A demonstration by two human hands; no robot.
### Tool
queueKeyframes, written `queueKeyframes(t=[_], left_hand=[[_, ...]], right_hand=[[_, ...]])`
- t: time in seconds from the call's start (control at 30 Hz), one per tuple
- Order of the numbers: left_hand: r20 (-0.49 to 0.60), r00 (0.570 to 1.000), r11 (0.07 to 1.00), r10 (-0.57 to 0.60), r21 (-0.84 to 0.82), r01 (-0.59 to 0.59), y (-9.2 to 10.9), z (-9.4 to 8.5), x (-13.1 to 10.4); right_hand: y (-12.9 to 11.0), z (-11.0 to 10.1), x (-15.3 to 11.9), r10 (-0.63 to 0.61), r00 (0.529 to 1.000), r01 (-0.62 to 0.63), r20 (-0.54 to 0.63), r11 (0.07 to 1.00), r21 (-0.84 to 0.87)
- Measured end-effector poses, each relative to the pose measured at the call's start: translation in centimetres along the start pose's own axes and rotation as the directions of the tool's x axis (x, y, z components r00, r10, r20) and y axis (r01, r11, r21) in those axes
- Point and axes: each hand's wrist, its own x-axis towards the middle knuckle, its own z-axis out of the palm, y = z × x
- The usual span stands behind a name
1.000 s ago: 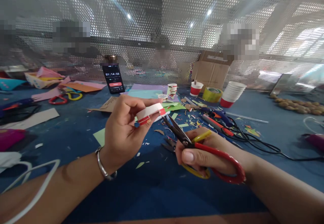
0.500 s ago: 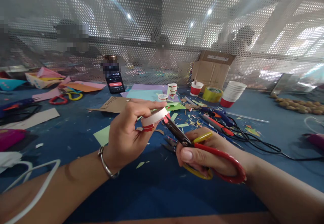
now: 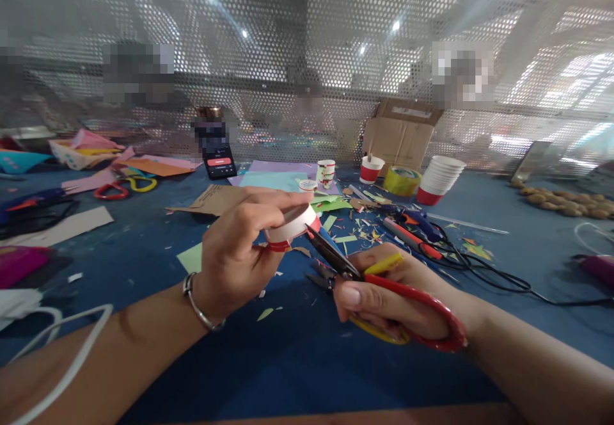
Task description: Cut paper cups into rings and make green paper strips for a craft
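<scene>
My left hand (image 3: 240,246) is closed on a short white and red paper cup piece (image 3: 293,225), held tilted above the table between thumb and fingers. In my right hand (image 3: 384,300) are scissors (image 3: 412,294) with red and yellow handles, my fingers wrapped round them. The dark blades point up and left, and the upper tip is against or just in front of the cup piece's rim; actual contact is hard to tell. A second pair of dark blades or pliers (image 3: 321,276) shows beneath the scissors, its handles hidden by my right hand.
Paper scraps litter the blue table (image 3: 288,361). Beyond stand stacked cups (image 3: 439,178), yellow tape (image 3: 401,180), a cardboard box (image 3: 400,137) and a phone (image 3: 220,161). A glue gun (image 3: 422,223) and black cable lie right; other scissors (image 3: 125,186) and coloured paper lie left.
The cup piece has turned slightly and shifted a little left with my left hand, showing more of its white side. The scissors' tip has moved slightly left along it.
</scene>
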Motion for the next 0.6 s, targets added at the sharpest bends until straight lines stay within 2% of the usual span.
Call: queueKeyframes(t=[0.2,0.3,0.43,0.57,0.6], left_hand=[[-0.026,0.998,0.999,0.050,-0.006,-0.050,-0.4,0.0,0.1],[-0.007,0.998,0.997,0.060,-0.042,-0.060,-0.7,-0.1,0.2],[0.009,0.991,0.988,0.131,-0.082,-0.130,-1.1,-0.3,0.2],[0.026,0.993,0.991,0.115,-0.079,-0.112,-1.3,-0.5,0.1],[0.014,0.990,0.987,0.142,-0.081,-0.140,-1.3,-0.5,0.1]], right_hand=[[-0.1,0.3,-0.1,0.018,0.999,-0.019,-0.043,1.000,-0.010],[-0.1,0.3,-0.2,0.036,0.999,-0.036,-0.026,0.999,-0.004],[-0.3,0.2,-0.3,0.043,0.999,-0.043,-0.024,0.999,0.006],[-0.7,0.3,-0.4,0.064,0.998,-0.064,-0.016,0.998,0.000],[-0.8,0.4,-0.4,0.068,0.997,-0.068,-0.027,0.998,-0.011]])
